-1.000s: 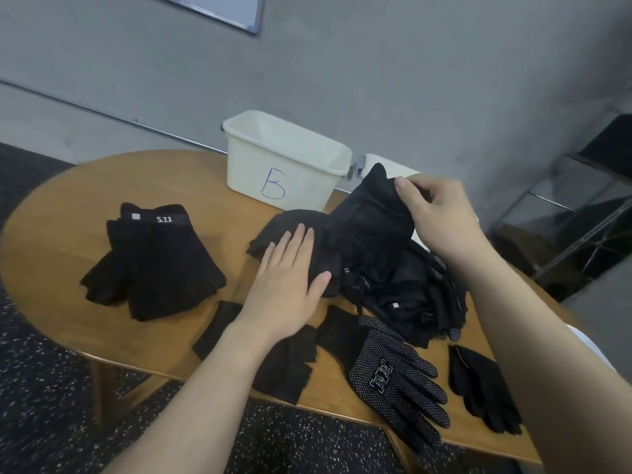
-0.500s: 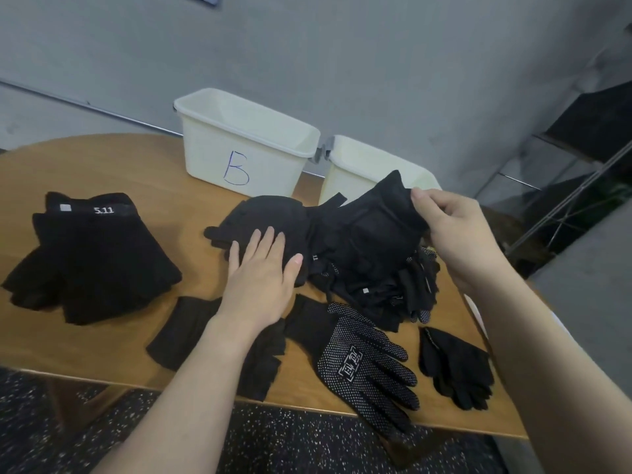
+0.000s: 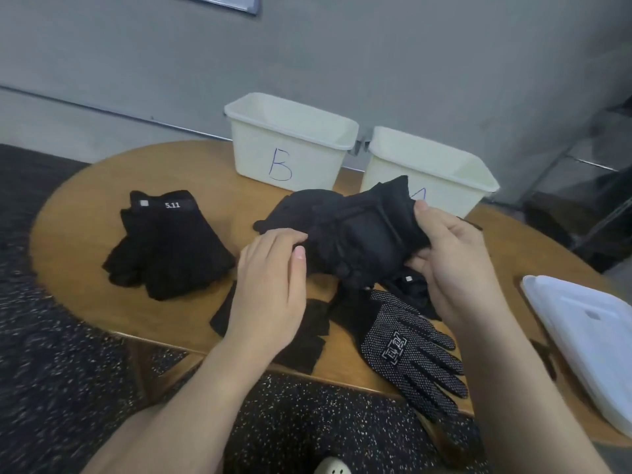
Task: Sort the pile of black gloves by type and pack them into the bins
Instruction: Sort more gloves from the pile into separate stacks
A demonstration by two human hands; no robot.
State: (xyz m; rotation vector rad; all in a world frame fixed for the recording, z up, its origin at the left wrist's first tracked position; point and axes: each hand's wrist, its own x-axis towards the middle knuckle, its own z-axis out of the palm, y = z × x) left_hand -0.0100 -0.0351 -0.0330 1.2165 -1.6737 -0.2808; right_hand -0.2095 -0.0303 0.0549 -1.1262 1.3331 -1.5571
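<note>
A bundle of black padded gloves (image 3: pixel 362 239) is lifted a little above the table's middle. My right hand (image 3: pixel 455 258) grips its cuff end, thumb on top. My left hand (image 3: pixel 270 289) pinches the bundle's left end with thumb and fingers. A stack of black "5.11" gloves (image 3: pixel 167 248) lies at the left. A dotted black glove (image 3: pixel 410 347) lies near the front edge, and flat black fingerless gloves (image 3: pixel 307 333) lie partly under my left wrist. Two white bins stand at the back: bin B (image 3: pixel 290 145) and a second bin (image 3: pixel 431 169) whose label the gloves partly hide.
The round wooden table (image 3: pixel 78 213) has its front edge close to me. White lids (image 3: pixel 588 336) lie stacked at the right edge. A dark metal shelf frame (image 3: pixel 595 200) stands at the far right. Speckled dark floor lies below.
My right hand has drawn the glove bundle up and toward me. My left hand has gone from lying flat on the pile to pinching the bundle's left end. The camera view shifted.
</note>
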